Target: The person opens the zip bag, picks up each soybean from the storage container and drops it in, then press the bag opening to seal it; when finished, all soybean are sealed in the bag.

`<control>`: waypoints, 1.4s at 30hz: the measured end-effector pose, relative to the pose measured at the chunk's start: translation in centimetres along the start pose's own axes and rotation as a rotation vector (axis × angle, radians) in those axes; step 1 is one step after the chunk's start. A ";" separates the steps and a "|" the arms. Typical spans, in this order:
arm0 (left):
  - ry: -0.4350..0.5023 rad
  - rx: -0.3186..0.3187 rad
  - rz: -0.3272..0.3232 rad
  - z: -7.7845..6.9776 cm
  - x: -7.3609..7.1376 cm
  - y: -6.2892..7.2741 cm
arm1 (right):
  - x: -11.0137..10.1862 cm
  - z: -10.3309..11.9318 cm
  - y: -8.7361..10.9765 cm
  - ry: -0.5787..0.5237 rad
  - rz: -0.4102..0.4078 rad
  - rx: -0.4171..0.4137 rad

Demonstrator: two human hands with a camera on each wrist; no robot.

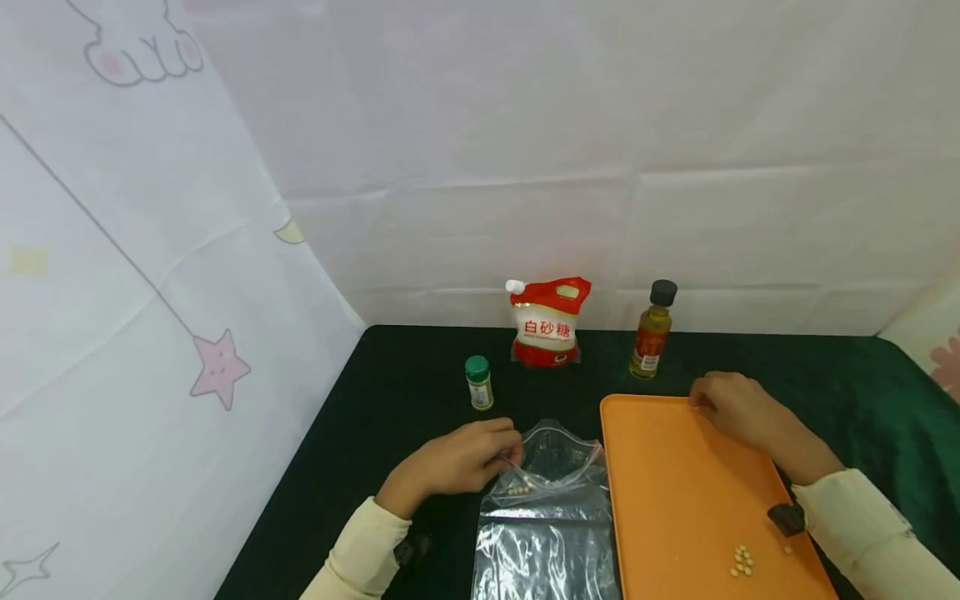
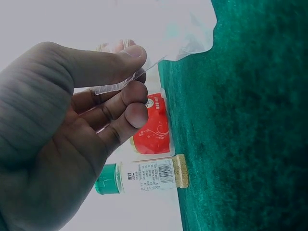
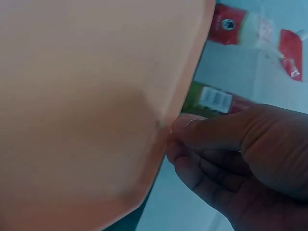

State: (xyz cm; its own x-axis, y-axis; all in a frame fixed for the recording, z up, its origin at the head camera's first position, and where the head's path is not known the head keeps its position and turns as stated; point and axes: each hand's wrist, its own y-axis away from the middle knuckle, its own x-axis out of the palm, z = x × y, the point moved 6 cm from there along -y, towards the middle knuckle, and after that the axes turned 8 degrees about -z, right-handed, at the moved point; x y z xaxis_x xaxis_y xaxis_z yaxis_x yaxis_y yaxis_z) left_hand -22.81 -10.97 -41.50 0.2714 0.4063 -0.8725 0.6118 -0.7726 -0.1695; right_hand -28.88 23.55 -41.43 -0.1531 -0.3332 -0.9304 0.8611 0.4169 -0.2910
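My left hand [image 1: 465, 457] pinches the mouth edge of a clear zip bag [image 1: 547, 550] between thumb and fingers, as the left wrist view also shows. The bag lies flat on the dark green cloth, its mouth spread apart at the far end. A few pale beans [image 1: 517, 491] show just inside that mouth. To its right is an orange tray [image 1: 660, 483], with several pale yellow beans [image 1: 742, 560] near its close right side. My right hand [image 1: 738, 412] grips the tray's far rim, thumb at the upper side and fingers curled below in the right wrist view.
A green-capped seasoning jar [image 1: 479, 383] stands beyond my left hand. Behind the bag stands a red and white sugar pouch [image 1: 547, 325] with a white spout. A black-capped oil bottle [image 1: 651, 333] is just past the tray's far left corner. White cloth hangs behind the table.
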 end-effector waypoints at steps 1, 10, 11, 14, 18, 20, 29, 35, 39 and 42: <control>-0.001 0.001 0.001 0.0 0.0 0.0 | 0.2 -0.5 0.1 0.001 0.006 0.001; -0.003 0.006 0.002 0.0 0.2 0.0 | 2.1 -2.1 -0.2 -0.003 0.051 0.089; -0.003 0.004 0.004 0.0 0.2 0.0 | 2.2 -2.1 -0.2 -0.001 0.050 0.092; 0.001 -0.008 0.003 0.1 0.1 0.0 | 2.5 -1.9 -0.3 0.016 0.039 0.084; -0.001 -0.013 0.003 0.1 0.2 0.1 | 3.0 -1.7 -0.3 0.001 0.020 0.085; -0.003 -0.014 0.003 0.1 0.2 0.2 | 3.1 -1.7 -0.1 -0.069 0.007 0.126; -0.016 0.024 -0.012 -0.1 0.0 0.1 | 1.5 0.2 0.4 -1.406 0.028 0.305; -0.011 0.032 -0.006 -0.1 0.1 0.0 | 0.6 2.8 0.4 -1.417 0.039 0.231; -0.012 0.025 -0.004 -0.1 0.2 0.0 | 0.5 5.6 0.0 -1.152 0.040 0.228; -0.010 0.029 -0.002 0.0 0.1 -0.1 | 1.0 8.2 -0.6 -1.102 0.082 0.187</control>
State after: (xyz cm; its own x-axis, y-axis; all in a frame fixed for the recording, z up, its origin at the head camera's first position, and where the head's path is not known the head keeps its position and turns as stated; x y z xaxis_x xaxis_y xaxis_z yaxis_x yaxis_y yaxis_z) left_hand -22.79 -10.84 -41.60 0.2622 0.4031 -0.8768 0.5907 -0.7855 -0.1845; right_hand -25.56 16.04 -40.35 0.3408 -0.9158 -0.2127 0.9222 0.3696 -0.1136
